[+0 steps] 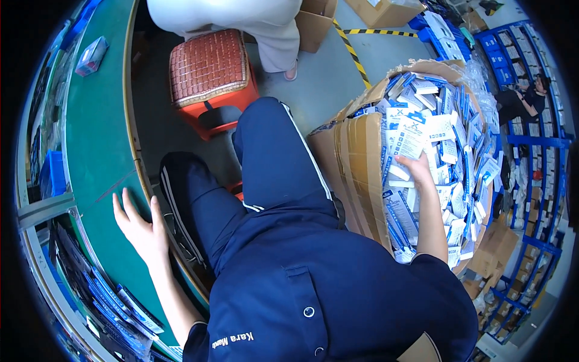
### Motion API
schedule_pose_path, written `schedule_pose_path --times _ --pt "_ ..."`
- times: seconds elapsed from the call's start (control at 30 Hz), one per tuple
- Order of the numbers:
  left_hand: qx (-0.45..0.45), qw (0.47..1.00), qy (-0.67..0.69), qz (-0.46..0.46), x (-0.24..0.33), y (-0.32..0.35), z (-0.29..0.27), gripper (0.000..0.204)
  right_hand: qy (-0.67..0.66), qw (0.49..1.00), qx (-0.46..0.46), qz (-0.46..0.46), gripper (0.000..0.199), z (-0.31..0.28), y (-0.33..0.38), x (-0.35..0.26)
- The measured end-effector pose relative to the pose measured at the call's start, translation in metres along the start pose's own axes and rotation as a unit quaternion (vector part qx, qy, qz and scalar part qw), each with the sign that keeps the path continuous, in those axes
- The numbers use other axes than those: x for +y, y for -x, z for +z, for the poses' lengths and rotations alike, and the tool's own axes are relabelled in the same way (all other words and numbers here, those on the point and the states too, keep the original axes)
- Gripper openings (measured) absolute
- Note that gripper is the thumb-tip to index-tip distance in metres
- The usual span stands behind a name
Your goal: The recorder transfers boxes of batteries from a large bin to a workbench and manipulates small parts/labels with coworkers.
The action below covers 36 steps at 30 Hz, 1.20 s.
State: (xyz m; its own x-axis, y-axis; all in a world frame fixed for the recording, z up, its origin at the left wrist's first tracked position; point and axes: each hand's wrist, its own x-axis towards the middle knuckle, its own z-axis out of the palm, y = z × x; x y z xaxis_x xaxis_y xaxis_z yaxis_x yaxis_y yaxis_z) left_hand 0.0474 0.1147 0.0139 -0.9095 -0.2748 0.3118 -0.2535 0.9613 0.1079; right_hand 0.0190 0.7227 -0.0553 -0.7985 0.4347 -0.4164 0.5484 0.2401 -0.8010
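Note:
My left hand (142,230) rests on the green tabletop (96,151) near its edge, fingers spread and holding nothing. On the other side, my right hand (417,170) reaches into a large cardboard box (356,175). Its fingers are closed on a white and blue package (410,136), with another like it just beside. Many similar flat white and blue packages (449,151) fill the box in a loose heap. The lower ends of my right fingers are partly hidden by the package.
A red stool (211,114) with a woven seat pad stands ahead, beside a person in light clothing (280,42). Blue-sleeved packs (114,301) fill a rack left of the table. A small clear-wrapped box (92,57) lies farther along it. Blue shelving (525,145) and another person (528,102) are at right.

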Motion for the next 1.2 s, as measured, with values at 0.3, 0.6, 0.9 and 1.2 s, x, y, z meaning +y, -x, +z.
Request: schedule_pose_path --times 0.3,0.6,0.9,1.2 --pt "-0.027 0.985 0.133 0.107 0.054 -0.025 -0.010 0.058 -0.076 0.960 0.220 -0.155 0.058 -0.093 -0.009 -0.060" --pt "-0.167 0.852 0.347 0.355 0.183 -0.043 -0.025 0.063 -0.251 0.881 0.244 -0.320 0.054 -0.142 0.004 -0.114" --pt "-0.194 0.672 0.662 0.268 0.248 -0.036 -0.049 0.134 -0.429 0.814 -0.123 -0.371 0.063 0.017 0.060 -0.129" --pt "0.126 0.716 0.658 0.196 0.210 -0.025 -0.050 0.125 -0.309 0.750 -0.369 -0.453 0.070 0.152 0.103 -0.181"
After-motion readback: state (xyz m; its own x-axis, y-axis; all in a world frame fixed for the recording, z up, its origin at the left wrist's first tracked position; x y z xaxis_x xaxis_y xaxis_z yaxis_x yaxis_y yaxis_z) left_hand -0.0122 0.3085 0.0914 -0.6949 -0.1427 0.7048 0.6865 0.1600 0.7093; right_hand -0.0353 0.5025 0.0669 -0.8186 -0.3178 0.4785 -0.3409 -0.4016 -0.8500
